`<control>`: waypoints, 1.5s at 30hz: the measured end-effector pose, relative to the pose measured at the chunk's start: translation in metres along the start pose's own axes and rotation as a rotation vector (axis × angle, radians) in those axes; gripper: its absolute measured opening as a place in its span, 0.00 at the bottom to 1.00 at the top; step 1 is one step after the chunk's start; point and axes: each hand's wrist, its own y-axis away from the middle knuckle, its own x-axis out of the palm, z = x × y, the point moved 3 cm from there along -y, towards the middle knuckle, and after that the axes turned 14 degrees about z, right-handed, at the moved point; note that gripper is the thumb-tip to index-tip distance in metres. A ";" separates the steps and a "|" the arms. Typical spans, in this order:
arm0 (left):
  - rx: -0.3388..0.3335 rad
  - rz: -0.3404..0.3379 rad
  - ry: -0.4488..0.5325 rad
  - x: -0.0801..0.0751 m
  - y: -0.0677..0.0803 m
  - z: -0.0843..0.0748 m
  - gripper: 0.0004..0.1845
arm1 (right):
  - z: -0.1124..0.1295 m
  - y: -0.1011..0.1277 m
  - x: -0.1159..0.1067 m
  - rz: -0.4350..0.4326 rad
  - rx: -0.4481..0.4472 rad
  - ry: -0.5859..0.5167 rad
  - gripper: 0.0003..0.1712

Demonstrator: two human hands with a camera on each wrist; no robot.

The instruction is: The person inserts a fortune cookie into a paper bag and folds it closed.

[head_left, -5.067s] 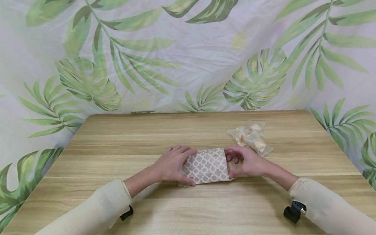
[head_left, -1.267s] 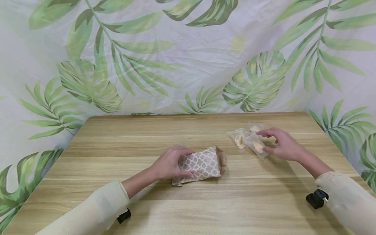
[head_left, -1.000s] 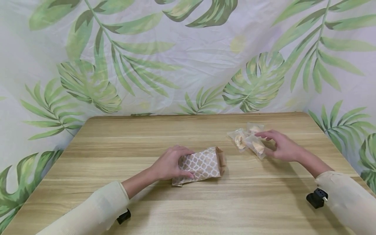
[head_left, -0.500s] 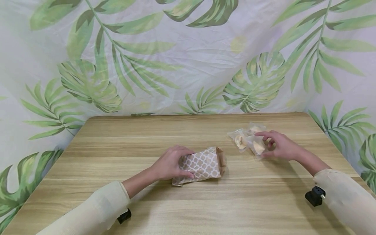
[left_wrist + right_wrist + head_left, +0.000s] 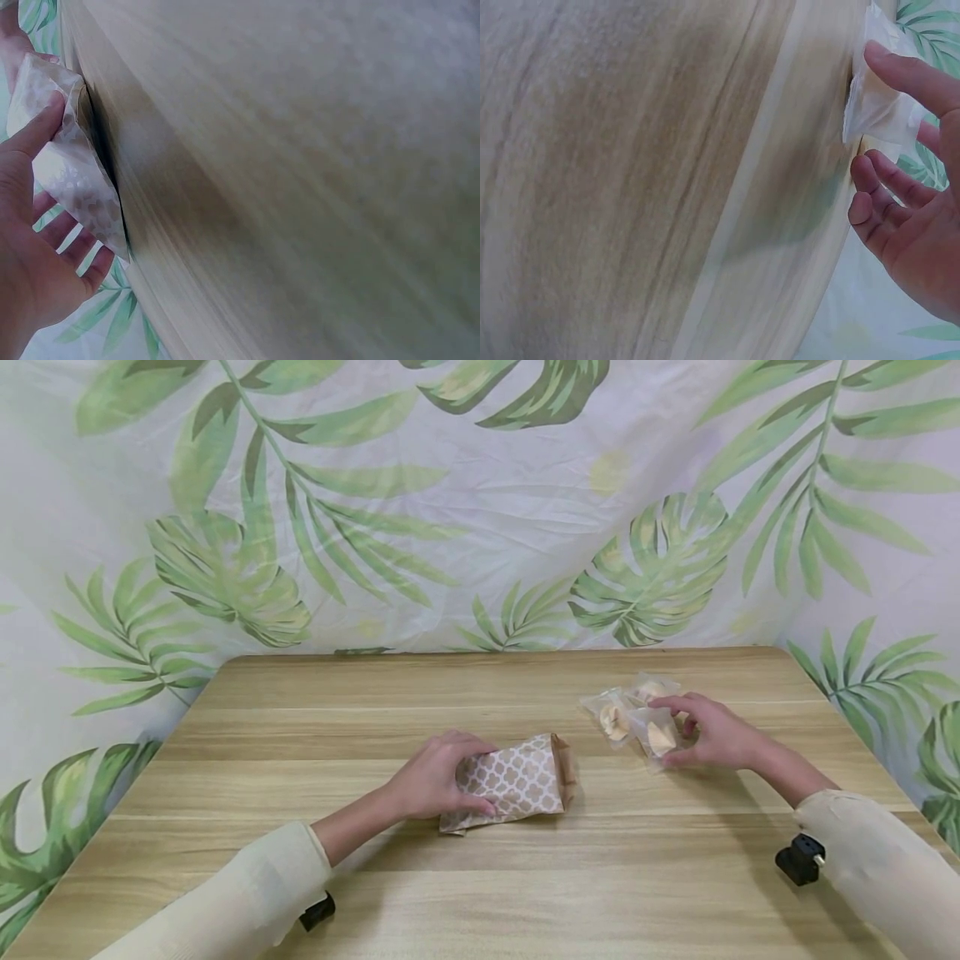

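Two hands at work on the wooden table point(image 5: 480, 877). The left hand point(image 5: 435, 777) has fingers curled over the patterned paper bag point(image 5: 517, 781) at table centre, its open mouth facing three o'clock. At two o'clock from the bag, the right hand point(image 5: 712, 733) pinches one clear cookie packet point(image 5: 654, 735) between thumb and fingertips, lifting it off the remaining packets point(image 5: 617, 714). My read: this is the pick-up step, and the next move calls for carrying the packet toward nine o'clock and sliding it into the bag's mouth. Against a second ago, the packet is tilted up and gripped tighter, while the bag and left hand haven't budged.
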 end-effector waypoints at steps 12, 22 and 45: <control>-0.005 -0.002 -0.001 0.000 0.000 0.000 0.43 | 0.002 0.000 0.001 -0.012 0.012 -0.022 0.45; -0.005 0.002 -0.002 0.001 0.000 0.000 0.43 | 0.006 0.003 0.002 0.009 0.024 -0.125 0.46; -0.014 -0.005 -0.001 0.001 0.000 -0.001 0.43 | 0.019 0.002 0.005 0.006 -0.118 -0.246 0.45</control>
